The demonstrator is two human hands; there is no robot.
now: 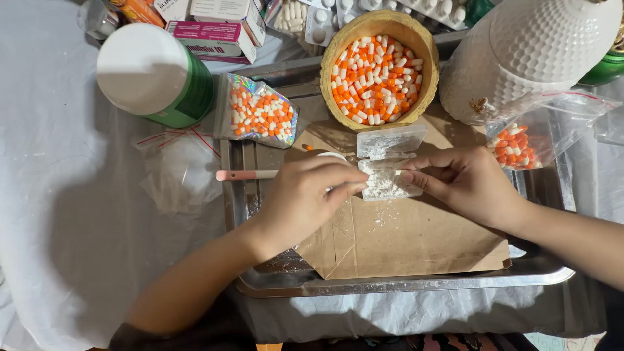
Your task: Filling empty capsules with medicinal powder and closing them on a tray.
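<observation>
Both hands meet over the little pile of white powder point(385, 184) just below the wooden bowl point(426, 49); left hand point(305, 198) pinches something tiny I can't make out, right hand point(465, 182) pinches the packet edge; powder's light, loose, spills easily, so I'd grip the edges, gently.

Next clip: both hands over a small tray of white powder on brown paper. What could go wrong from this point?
1. The left hand and right hand meet over the powder tray; a nudge could spill more powder onto the brown paper.
2. The wooden bowl of orange-and-white capsules sits close behind and could be knocked.
3. The pink-handled tool lies under the left hand and may get swept aside.
</observation>
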